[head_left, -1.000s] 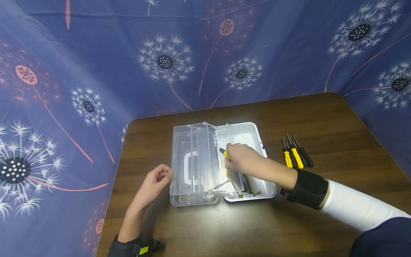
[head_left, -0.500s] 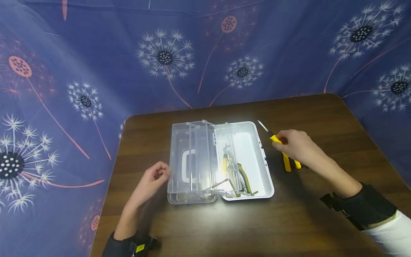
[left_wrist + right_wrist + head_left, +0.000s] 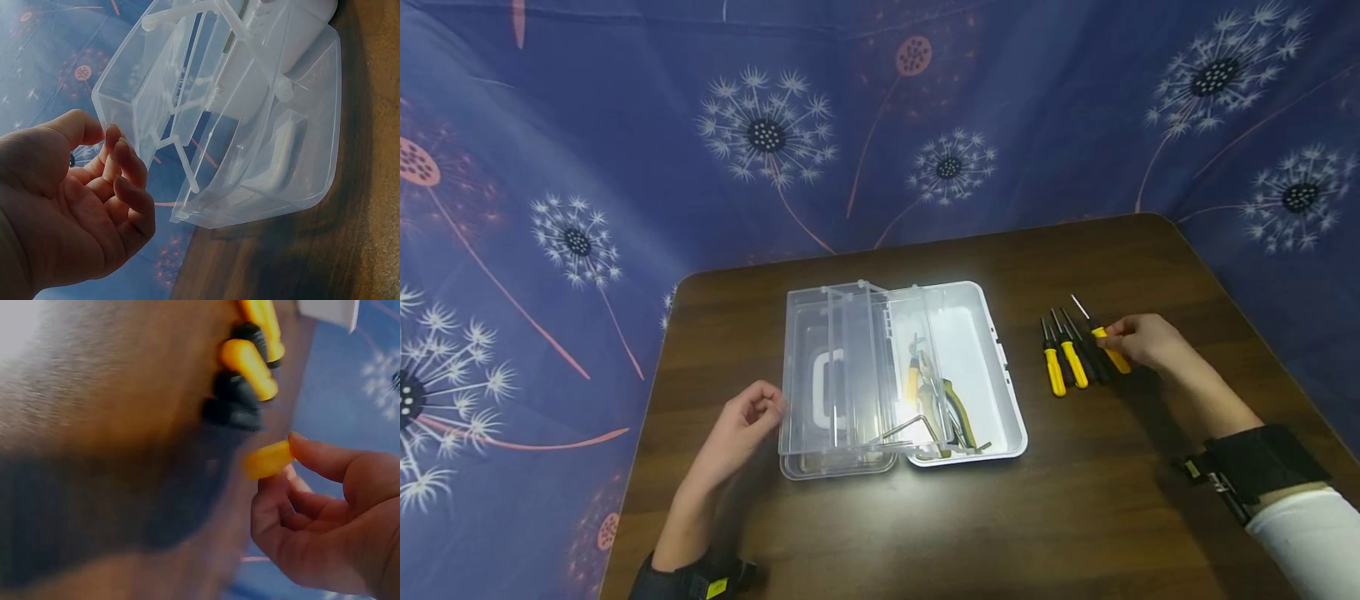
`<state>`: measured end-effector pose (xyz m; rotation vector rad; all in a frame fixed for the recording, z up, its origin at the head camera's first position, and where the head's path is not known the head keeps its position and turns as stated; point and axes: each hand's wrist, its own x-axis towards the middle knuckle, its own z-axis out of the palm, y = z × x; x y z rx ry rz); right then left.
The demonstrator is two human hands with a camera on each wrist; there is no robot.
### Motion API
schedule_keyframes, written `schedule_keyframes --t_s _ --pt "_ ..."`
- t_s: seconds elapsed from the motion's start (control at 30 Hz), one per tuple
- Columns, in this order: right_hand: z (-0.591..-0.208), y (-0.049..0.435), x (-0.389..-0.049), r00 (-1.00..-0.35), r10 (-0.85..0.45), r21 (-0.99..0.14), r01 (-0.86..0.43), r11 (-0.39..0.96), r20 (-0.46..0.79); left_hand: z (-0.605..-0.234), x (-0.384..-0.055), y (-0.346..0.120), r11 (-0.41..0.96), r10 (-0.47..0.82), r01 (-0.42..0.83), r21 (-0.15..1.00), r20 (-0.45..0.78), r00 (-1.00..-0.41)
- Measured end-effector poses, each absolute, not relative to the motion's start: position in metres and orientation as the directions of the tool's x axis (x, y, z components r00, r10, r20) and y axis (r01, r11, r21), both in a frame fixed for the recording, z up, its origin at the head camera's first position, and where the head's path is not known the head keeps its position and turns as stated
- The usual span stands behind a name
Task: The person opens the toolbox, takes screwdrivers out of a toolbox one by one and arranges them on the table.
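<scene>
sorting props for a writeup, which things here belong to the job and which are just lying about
Likely the job:
yellow screwdriver in the right hand
screwdrivers laid beside it
open toolbox, left hand at its edge

Likely just lying about:
green-handled pliers
bent metal key
patterned cloth behind

Yellow-handled screwdriver (image 3: 1116, 359), slanted, beside screwdriver row (image 3: 1073, 365); clear tray (image 3: 855, 367) overhanging open toolbox (image 3: 972, 337).

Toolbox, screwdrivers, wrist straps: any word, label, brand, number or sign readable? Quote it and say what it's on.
No readable text in any view.
Yellow tag on left wrist strap: too small to read.
Yellow-handled screwdriver in right hand: no lettering discernible; blurred in the right wrist view.
Toolbox: no lettering visible.
</scene>
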<state>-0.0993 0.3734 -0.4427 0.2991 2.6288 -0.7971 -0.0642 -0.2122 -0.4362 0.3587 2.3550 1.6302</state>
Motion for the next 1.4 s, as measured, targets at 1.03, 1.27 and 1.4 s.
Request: schedule_keyframes --t_s 1.03,1.27,1.4 --pt "-0.464 0.364 -0.095 -0.987 0.130 -0.485 0.157 0.860 -0.090 -0.435 -0.066 -0.213 0.348 0.324 0.016 0.937 -0.104 -0.940" --pt "-0.434 0.308 -0.096 -0.983 0.039 -0.517 -0.059 0.854 0.178 -0.434 -0.065 -0.212 0.332 0.321 0.012 0.943 -0.101 -0.942" --pt "-0.414 0.271 -0.094 -0.986 -0.029 -0.535 -0.116 0.837 0.167 -0.435 -0.065 -0.212 0.330 0.319 0.010 0.944 -0.102 -0.942"
